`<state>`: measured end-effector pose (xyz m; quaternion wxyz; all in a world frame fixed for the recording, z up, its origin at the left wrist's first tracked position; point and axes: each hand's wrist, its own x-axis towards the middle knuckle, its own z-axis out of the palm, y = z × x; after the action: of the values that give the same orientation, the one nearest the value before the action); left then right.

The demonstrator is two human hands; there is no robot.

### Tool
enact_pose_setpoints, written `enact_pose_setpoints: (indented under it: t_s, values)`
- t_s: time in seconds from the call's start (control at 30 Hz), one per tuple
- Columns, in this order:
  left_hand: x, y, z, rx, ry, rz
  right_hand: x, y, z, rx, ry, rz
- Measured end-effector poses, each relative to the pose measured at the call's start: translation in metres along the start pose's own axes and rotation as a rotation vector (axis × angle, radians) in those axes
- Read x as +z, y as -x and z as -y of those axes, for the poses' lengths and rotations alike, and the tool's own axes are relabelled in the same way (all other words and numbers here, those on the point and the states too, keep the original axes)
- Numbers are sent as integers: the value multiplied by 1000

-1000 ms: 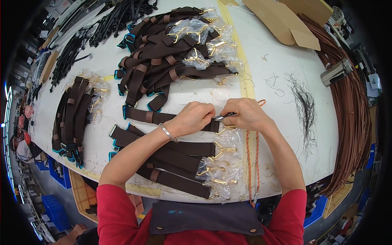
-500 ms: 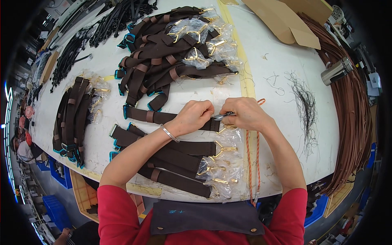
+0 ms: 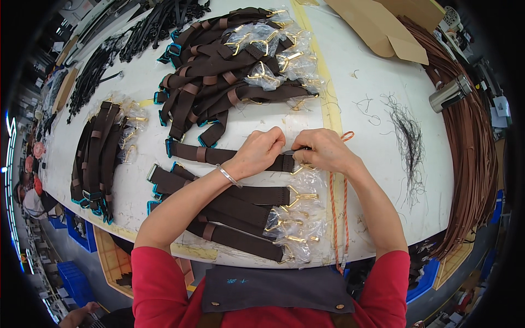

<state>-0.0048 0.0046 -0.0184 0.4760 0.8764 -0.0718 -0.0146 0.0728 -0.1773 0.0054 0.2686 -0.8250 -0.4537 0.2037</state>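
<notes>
A dark brown strap (image 3: 216,157) lies across the table with a teal-wrapped buckle at its left end and a gold hook at its right. Over its right part, my left hand (image 3: 261,150) is closed in a pinch; whatever sits between the fingertips is too small to make out. Facing it, my right hand (image 3: 325,151) is closed around small metal thread snips (image 3: 290,153), mostly hidden by the fingers. An orange cord (image 3: 331,210) runs from beside the right hand to the table's front edge. Below my left forearm lie several similar straps (image 3: 246,197) with plastic-wrapped gold hooks.
A large heap of brown straps (image 3: 210,68) covers the back middle, and a smaller bundle (image 3: 98,158) lies left. Loose black threads (image 3: 409,145) are scattered at right. Beyond them are a steel cup (image 3: 450,94), long brown strips (image 3: 473,147) and cardboard (image 3: 377,30).
Both hands have shifted slightly away from me, and the left has risen a little off the strap. Less of the snips' metal shows between the hands.
</notes>
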Motion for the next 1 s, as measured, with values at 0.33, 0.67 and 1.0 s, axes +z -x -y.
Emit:
enact_pose_setpoints:
  t_s: [0.33, 0.67, 1.0]
  values:
    - [-3, 0, -11, -263, 118, 9, 20, 62, 4, -22, 549, -351]
    - [-28, -28, -22, 7, 128, 313, 10, 77, 51, 371, 76, -100]
    - [-9, -27, -7, 395, -344, 412, 34, 64, 39, 292, 252, -206]
